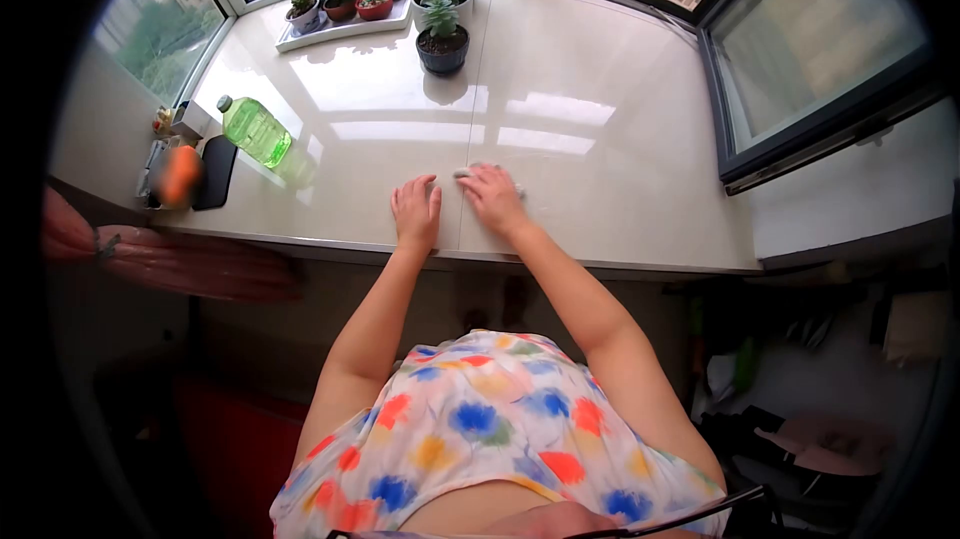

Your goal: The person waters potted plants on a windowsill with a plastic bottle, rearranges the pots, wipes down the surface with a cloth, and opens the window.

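Observation:
My left hand (pixel 416 213) rests on the pale, glossy windowsill (pixel 600 194) near its front edge, fingers spread and nothing in them. To its right, my right hand (pixel 491 199) presses a crumpled whitish cloth (pixel 462 173) against the surface. Only bits of the cloth stick out beside the fingers; the palm covers the rest. A clear bottle of green liquid (pixel 257 132) stands left of both hands.
Several small succulents sit on a white tray (pixel 345 32) by the window. A dark pot with a succulent (pixel 442 51) stands beside it. At left are a black phone-like slab (pixel 215 172) and a blurred orange item (pixel 181 176). An opened window sash (pixel 815 69) juts in at right.

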Motion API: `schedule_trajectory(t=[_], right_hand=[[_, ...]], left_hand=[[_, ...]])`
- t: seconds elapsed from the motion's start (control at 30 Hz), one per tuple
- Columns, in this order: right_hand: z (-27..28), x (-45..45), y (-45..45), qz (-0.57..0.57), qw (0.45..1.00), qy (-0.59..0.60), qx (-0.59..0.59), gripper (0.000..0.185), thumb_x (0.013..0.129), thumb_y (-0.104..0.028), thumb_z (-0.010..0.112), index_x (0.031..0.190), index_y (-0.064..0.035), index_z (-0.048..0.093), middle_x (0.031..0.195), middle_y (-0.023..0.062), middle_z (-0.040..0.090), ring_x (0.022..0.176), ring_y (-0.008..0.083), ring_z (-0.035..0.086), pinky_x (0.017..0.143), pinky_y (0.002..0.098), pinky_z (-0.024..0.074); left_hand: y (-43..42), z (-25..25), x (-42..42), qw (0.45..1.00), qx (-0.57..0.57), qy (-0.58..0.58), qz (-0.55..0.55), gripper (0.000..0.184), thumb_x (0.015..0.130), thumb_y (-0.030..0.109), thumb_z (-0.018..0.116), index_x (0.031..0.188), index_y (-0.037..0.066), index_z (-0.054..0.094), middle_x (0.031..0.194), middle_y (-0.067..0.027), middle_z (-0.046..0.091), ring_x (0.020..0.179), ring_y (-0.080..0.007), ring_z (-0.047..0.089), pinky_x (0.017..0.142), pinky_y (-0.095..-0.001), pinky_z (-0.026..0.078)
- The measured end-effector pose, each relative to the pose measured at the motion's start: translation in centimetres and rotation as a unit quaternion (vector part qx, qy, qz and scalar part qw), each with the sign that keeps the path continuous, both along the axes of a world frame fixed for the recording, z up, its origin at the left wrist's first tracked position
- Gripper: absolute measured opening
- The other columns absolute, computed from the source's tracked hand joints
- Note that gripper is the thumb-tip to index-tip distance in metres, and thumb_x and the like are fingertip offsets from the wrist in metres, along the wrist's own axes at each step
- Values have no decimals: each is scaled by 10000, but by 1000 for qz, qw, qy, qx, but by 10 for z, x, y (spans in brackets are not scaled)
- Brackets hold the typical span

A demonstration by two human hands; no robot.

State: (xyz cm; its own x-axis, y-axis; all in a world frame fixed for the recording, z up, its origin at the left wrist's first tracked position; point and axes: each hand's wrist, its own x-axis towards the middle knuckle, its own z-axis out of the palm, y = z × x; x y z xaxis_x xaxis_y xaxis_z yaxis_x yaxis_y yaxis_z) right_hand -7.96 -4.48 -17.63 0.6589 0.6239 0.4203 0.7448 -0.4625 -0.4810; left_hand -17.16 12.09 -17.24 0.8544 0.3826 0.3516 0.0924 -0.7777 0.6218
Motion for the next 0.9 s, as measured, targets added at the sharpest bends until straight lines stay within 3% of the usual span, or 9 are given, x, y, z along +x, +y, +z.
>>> schedule_trajectory(t=[0.1, 0.2, 0.37, 0.43, 0.53, 0.73, 0.83, 0.9], right_hand=[[12, -33, 13, 90, 995, 20, -21, 266, 884, -150, 616, 1144, -137, 669, 1272, 108, 604, 1265, 320, 497, 1086, 490, 346], [13, -20, -14, 107, 993, 49, 16, 257, 887, -132, 611, 1136, -134, 672, 1269, 112, 609, 1261, 319, 506, 1090, 473, 351], [20, 13, -110, -75, 993, 84, -22, 265, 906, -121, 596, 1158, -114, 678, 1322, 135, 584, 1259, 314, 514, 1078, 418, 378], [20, 16, -151, -159, 971, 178, 28, 283, 933, -146, 577, 1199, -108, 664, 1349, 155, 562, 1259, 329, 510, 1055, 396, 403], [25, 11, -202, -224, 944, 231, 67, 298, 950, -177, 559, 1224, -107, 653, 1349, 176, 555, 1262, 340, 506, 1043, 388, 416], [13, -12, -276, -348, 914, 201, 53, 315, 955, -196, 548, 1248, -126, 640, 1367, 195, 529, 1272, 343, 494, 1048, 392, 411], [6, -27, -272, -415, 900, 131, 1, 378, 925, -188, 581, 1299, -138, 600, 1407, 183, 487, 1311, 352, 445, 1073, 414, 387], [3, -33, -254, -386, 917, 103, -11, 438, 899, -178, 605, 1333, -129, 563, 1418, 180, 469, 1331, 364, 412, 1098, 437, 357]], left_hand=[[-2, 5, -1, 998, 7, -52, -16, 269, 958, 271, 529, 1171, 120, 596, 1192, -64, 600, 1171, -265, 510, 1079, -457, 270], [-6, 17, -9, 994, 16, -75, -81, 228, 925, 233, 587, 1121, 121, 624, 1154, -57, 608, 1134, -261, 528, 1036, -427, 313], [-46, 34, -22, 966, 34, -56, -251, 276, 823, 250, 726, 1070, 158, 642, 1090, -14, 602, 1104, -242, 535, 1017, -415, 343], [-73, 44, -26, 941, 55, -36, -331, 325, 798, 279, 749, 1087, 171, 645, 1093, -12, 599, 1094, -246, 535, 1006, -413, 349], [-106, 44, -23, 918, 90, -49, -383, 355, 768, 288, 768, 1079, 176, 641, 1078, 4, 599, 1084, -237, 543, 1005, -415, 363], [-123, 36, -14, 906, 113, -22, -408, 256, 776, 262, 755, 997, 168, 666, 981, 1, 592, 1008, -205, 558, 943, -377, 398], [-123, 11, -16, 894, 141, -47, -423, 185, 792, 250, 740, 912, 147, 646, 933, -12, 584, 945, -225, 558, 869, -379, 418], [-120, 13, -22, 906, 107, -41, -408, 172, 800, 242, 729, 856, 131, 610, 911, -23, 574, 926, -235, 555, 842, -372, 420]])
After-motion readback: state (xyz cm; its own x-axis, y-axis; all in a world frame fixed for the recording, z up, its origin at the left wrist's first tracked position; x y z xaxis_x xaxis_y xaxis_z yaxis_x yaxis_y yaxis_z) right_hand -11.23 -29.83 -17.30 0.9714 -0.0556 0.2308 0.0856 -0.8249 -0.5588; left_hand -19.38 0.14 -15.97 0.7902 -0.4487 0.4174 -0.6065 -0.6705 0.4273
